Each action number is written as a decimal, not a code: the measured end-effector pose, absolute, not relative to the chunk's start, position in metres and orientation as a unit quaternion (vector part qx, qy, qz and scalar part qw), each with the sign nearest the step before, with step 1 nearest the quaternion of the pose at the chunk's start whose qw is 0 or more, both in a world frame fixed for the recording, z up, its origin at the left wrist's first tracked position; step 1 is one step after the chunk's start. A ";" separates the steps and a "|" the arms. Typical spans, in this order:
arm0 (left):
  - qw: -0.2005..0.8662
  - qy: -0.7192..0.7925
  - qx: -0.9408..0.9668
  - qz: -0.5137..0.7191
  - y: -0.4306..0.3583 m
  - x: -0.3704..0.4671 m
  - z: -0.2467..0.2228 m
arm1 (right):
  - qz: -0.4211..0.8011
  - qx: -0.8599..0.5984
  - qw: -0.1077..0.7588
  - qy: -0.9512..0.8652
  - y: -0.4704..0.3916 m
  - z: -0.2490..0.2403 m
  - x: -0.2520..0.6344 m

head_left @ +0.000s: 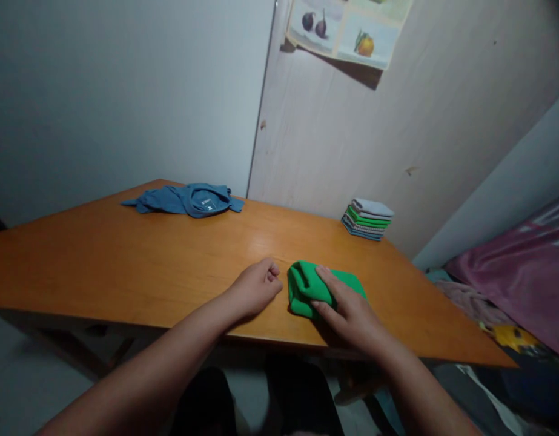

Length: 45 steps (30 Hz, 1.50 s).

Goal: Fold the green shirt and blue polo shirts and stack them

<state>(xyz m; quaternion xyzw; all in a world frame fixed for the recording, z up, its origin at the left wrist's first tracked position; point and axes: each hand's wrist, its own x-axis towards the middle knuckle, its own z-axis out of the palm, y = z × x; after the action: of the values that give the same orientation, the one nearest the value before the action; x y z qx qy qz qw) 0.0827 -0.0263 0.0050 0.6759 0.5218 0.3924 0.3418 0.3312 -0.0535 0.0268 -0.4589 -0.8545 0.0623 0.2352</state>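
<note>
Cloth (306,287), green, under right fingers (329,280).

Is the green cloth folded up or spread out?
Folded. The green cloth is a thick, compact bundle, with folds showing at its left end, under the right hand.

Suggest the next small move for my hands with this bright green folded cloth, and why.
I'd probably lay your curled left hand on the left end of the bright green folded cloth and press gently. That end bulges in loose, raised folds; your right hand holds the cloth, and the left sits just beside it, apparently empty.
</note>
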 end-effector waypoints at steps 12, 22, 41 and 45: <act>0.319 0.459 0.761 0.328 0.033 0.114 0.008 | 0.138 -0.473 0.292 -0.820 -0.048 0.046 0.330; 0.305 0.474 0.772 0.294 0.046 0.116 0.010 | -0.063 -0.464 0.197 -0.862 -0.078 0.017 0.310; 0.184 0.446 0.820 0.308 0.004 0.152 0.052 | -0.027 -0.469 0.196 -0.861 -0.090 0.026 0.300; 0.166 0.481 0.836 0.206 -0.001 0.149 0.039 | 0.018 -0.455 0.321 -0.830 -0.093 0.032 0.331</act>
<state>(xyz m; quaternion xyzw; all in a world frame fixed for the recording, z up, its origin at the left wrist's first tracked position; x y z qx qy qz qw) 0.1493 -0.0011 0.0394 0.8360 0.4807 0.2059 0.1662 0.3305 -0.0932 0.0323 -0.4552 -0.8302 0.0184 0.3214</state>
